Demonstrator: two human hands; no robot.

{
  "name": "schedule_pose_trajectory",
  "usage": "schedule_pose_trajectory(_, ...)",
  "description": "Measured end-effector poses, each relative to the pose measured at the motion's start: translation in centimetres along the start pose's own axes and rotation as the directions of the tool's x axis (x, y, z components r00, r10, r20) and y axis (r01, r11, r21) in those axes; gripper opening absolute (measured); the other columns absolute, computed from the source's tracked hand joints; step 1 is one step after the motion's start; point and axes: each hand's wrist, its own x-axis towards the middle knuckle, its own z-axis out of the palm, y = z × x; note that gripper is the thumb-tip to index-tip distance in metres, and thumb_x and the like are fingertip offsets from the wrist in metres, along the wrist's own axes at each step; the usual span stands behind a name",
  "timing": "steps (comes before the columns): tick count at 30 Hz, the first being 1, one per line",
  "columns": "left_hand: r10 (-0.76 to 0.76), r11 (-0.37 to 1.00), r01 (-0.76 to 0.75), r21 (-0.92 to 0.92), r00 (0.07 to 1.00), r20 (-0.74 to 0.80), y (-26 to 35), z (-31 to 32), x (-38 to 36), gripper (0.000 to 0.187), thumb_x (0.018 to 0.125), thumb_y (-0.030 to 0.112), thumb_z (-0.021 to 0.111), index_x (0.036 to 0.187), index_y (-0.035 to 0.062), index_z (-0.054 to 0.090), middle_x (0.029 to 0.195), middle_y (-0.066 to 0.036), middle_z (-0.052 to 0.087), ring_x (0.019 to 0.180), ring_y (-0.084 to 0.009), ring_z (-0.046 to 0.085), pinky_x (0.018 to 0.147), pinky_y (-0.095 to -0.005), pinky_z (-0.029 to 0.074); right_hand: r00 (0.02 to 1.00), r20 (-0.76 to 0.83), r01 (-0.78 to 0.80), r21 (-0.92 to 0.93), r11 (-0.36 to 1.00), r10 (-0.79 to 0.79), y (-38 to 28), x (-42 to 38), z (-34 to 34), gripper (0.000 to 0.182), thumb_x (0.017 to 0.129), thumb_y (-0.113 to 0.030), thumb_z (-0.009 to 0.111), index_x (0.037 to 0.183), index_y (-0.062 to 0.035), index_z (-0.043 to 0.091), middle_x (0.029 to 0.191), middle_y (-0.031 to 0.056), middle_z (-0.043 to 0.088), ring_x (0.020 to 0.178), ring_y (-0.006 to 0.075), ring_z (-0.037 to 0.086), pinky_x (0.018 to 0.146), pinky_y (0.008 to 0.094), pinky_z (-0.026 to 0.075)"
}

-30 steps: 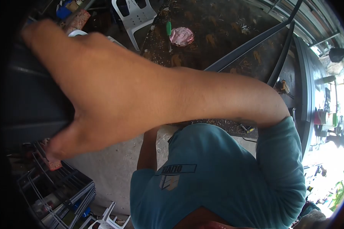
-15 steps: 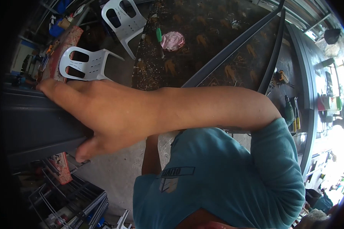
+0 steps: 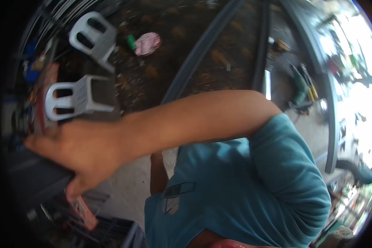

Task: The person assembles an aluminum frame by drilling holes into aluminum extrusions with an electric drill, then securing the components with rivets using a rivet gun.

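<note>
Compared with half a second ago, your right hand [image 3: 89, 155] appears smaller, lower and more to the left, and the two white chairs [image 3: 82, 99] and the dark table [image 3: 180, 25] shift leftward too. This hand is spread wide and holds a dark grey profile [image 3: 39, 180], with the thumb at its near edge and the fingers at its far edge. The profile lies to your left, beyond the palm; its long axis seems to run away leftward, roughly in line with your right forearm [image 3: 194, 113]. Your left forearm [image 3: 158, 173] passes behind the right one; its hand is hidden, so I cannot tell its grip, nor which hand is nearer. Farther away, two long dark bars [image 3: 204, 45] lie on the table, and to their left a pink object [image 3: 148, 44] beside a green handle [image 3: 131, 41].
</note>
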Motion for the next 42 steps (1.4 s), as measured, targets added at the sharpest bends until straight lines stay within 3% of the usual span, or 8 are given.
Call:
schedule_pose_trajectory(9, -0.158, 0.969, 0.130, 0.209, 0.980, 0.124, -2.3, 12.1, -0.2, 0.055, 0.072, 0.024, 0.079, 0.114, -0.0051, 0.059, 0.116, -0.021, 0.061, 0.109, -0.0343, 0.058, 0.097, -0.0417, 0.041, 0.949, -0.035, -0.291, -0.485, 0.825, 0.314, 0.4, -16.9, -9.9, 0.065, 0.074, -0.032, 0.077, 0.128, -0.0063, 0.051, 0.101, 0.0166, 0.058, 0.097, 0.0335, 0.058, 0.083, 0.0435, 0.049)
schedule_pose_trajectory(13, -0.319, 0.901, 0.247, 0.356, 0.934, 0.159, -3.6, 12.4, -1.0, 0.062, 0.072, 0.024, 0.079, 0.120, -0.0072, 0.054, 0.118, -0.022, 0.060, 0.111, -0.0350, 0.057, 0.098, -0.0415, 0.041, 0.599, -0.533, -0.765, -0.601, 0.231, 0.597, -3.4, -31.3, -21.9, 0.042, 0.075, -0.024, 0.074, 0.112, -0.0067, 0.064, 0.104, 0.0148, 0.063, 0.097, 0.0321, 0.061, 0.084, 0.0394, 0.050)
schedule_pose_trajectory(19, -0.306, 0.926, 0.261, 0.273, 0.942, 0.137, -3.7, 12.5, -0.4, 0.062, 0.072, 0.021, 0.081, 0.120, -0.0072, 0.054, 0.119, -0.021, 0.059, 0.109, -0.0333, 0.057, 0.098, -0.0405, 0.041, 0.013, -0.990, -0.819, 0.071, -0.569, -0.143, -12.2, -55.6, -37.1, 0.075, 0.065, -0.024, 0.078, 0.133, -0.0112, 0.047, 0.120, 0.0218, 0.055, 0.112, 0.0385, 0.053, 0.098, 0.0404, 0.041)
schedule_pose_trajectory(22, -0.316, 0.912, 0.262, 0.316, 0.939, 0.134, -3.7, 12.6, -0.8, 0.061, 0.069, 0.020, 0.083, 0.117, -0.0059, 0.055, 0.114, -0.019, 0.060, 0.103, -0.0300, 0.059, 0.095, -0.0388, 0.043, -0.508, -0.821, -0.638, 0.561, -0.527, -0.259, -14.2, -58.0, -39.0, 0.108, 0.061, -0.027, 0.083, 0.147, -0.0170, 0.019, 0.136, 0.0231, 0.038, 0.123, 0.0410, 0.043, 0.107, 0.0427, 0.034)
schedule_pose_trajectory(26, -0.335, 0.919, 0.299, 0.256, 0.936, 0.111, -3.5, 12.7, -1.0, 0.061, 0.071, 0.020, 0.083, 0.117, -0.0072, 0.054, 0.114, -0.019, 0.060, 0.104, -0.0292, 0.058, 0.094, -0.0382, 0.043, -0.605, -0.783, -0.670, 0.599, -0.438, -0.144, -15.4, -61.6, -41.3, 0.121, 0.054, -0.025, 0.088, 0.148, -0.0151, 0.012, 0.137, 0.0222, 0.038, 0.125, 0.0407, 0.043, 0.105, 0.0425, 0.038)
schedule_pose_trajectory(30, -0.251, 0.967, 0.254, -0.009, 0.960, 0.122, -5.2, 13.1, -1.3, 0.063, 0.072, 0.021, 0.083, 0.119, -0.0063, 0.052, 0.113, -0.014, 0.059, 0.105, -0.0247, 0.056, 0.097, -0.0368, 0.040, -0.494, -0.731, -0.782, 0.610, 0.126, 0.471, -18.7, -69.5, -43.1, 0.024, 0.076, -0.017, 0.072, 0.089, 0.0014, 0.066, 0.077, 0.0069, 0.063, 0.071, 0.0168, 0.062, 0.065, 0.0296, 0.051)
schedule_pose_trajectory(34, -0.342, 0.937, 0.329, 0.117, 0.933, 0.111, -3.6, 12.8, -0.9, 0.055, 0.071, 0.023, 0.082, 0.113, -0.0025, 0.057, 0.107, -0.013, 0.061, 0.101, -0.0235, 0.057, 0.092, -0.0375, 0.042, -0.386, -0.630, -0.488, 0.759, 0.431, 0.673, -20.9, -65.5, -39.8, 0.003, 0.086, -0.012, 0.059, 0.083, -0.0103, 0.059, 0.066, -0.0005, 0.050, 0.055, 0.0134, 0.048, 0.049, 0.0262, 0.040)
schedule_pose_trajectory(42, -0.415, 0.909, 0.406, 0.097, 0.904, 0.103, -1.7, 12.9, 0.1, 0.045, 0.070, 0.010, 0.080, 0.108, -0.0011, 0.059, 0.106, -0.013, 0.062, 0.099, -0.0242, 0.058, 0.089, -0.0377, 0.043, 0.478, -0.569, -0.002, 0.761, 0.648, 0.669, -15.8, -45.1, -28.0, 0.064, 0.082, -0.047, 0.069, 0.122, -0.0020, 0.047, 0.086, 0.0106, 0.057, 0.078, 0.0253, 0.058, 0.070, 0.0401, 0.049)
